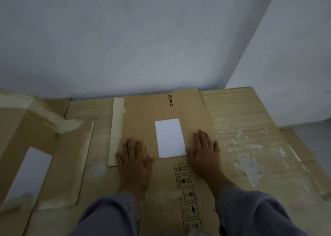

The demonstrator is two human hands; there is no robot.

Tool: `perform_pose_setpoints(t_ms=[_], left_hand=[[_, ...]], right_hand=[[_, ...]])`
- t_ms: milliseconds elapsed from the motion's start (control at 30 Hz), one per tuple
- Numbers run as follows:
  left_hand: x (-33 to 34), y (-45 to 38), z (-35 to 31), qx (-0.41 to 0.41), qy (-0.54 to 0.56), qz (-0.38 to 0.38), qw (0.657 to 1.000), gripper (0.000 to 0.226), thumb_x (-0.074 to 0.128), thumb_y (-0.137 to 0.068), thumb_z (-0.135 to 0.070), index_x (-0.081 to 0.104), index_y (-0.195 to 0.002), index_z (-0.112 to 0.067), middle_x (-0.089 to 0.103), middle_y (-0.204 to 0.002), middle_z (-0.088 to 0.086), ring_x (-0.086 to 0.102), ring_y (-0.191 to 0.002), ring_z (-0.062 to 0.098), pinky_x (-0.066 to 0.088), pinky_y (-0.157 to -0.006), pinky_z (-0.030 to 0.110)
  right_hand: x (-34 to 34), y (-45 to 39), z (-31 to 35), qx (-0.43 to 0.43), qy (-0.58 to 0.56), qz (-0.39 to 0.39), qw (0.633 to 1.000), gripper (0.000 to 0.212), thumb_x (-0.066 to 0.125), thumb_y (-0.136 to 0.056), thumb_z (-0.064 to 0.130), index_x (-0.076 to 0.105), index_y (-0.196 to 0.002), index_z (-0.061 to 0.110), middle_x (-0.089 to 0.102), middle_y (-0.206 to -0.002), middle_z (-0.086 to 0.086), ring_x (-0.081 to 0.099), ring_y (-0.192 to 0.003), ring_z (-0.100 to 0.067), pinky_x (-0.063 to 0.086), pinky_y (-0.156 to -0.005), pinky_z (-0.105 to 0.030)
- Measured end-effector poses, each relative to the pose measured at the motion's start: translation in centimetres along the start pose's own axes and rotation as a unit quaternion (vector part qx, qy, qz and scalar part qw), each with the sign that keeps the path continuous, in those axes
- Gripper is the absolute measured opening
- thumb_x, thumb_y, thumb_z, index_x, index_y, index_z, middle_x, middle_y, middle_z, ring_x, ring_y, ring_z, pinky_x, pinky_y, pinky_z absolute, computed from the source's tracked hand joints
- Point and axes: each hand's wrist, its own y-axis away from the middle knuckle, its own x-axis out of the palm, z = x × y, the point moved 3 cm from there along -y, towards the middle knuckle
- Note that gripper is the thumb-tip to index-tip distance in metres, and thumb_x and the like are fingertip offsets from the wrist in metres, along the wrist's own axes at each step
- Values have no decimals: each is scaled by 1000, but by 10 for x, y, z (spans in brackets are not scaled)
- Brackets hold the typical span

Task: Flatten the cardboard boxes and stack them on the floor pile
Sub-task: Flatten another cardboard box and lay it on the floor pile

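A flattened brown cardboard box (161,110) with a PICO logo, a white label (170,138) and a column of handling symbols lies in the middle of the floor pile. My left hand (134,162) presses palm-down on it, fingers spread, just left of the label. My right hand (206,151) presses flat on the box at the label's right edge. Neither hand grips anything. Another flattened sheet (250,137) with torn tape marks lies underneath to the right.
A second brown box (35,146) with its own white label and tape strips sits at the left, partly raised. A grey wall (143,38) runs close behind the pile, and a white wall corner (295,65) juts in at the right.
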Motion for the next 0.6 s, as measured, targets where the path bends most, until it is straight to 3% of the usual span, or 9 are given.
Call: perform_pose_setpoints(t_ms=[167, 333, 500, 600], left_hand=[[3, 49, 5, -49, 8, -2, 999, 85, 0, -87, -68, 18, -153, -18, 11, -161, 10, 5, -149, 29, 6, -116, 58], [6, 80, 17, 21, -4, -14, 1000, 90, 21, -85, -73, 6, -154, -19, 2, -162, 6, -2, -149, 24, 8, -120, 50], [8, 82, 23, 3, -17, -22, 1000, 85, 20, -87, -69, 4, -154, -20, 0, -163, 3, -5, -149, 21, 8, -119, 54], [7, 84, 22, -23, -39, -14, 999, 83, 20, -85, -72, 2, -153, -28, -3, -162, 5, -7, -149, 30, 3, -115, 61]], right_hand=[[17, 61, -24, 6, -17, -59, 998, 75, 12, -94, 61, 6, -156, 19, 3, -163, -2, -1, -150, -21, -1, -121, -47], [21, 73, -32, 8, -12, -79, 997, 74, 21, -95, 58, 10, -156, 17, 8, -163, -3, 3, -150, -22, 5, -120, -50], [23, 72, -32, 15, -14, -78, 997, 76, 24, -95, 59, 6, -156, 18, 4, -163, -2, -1, -150, -21, 3, -120, -50], [22, 72, -34, 28, -23, -86, 996, 75, 29, -93, 62, 8, -155, 24, -1, -163, -7, -6, -149, -29, 1, -120, -52]])
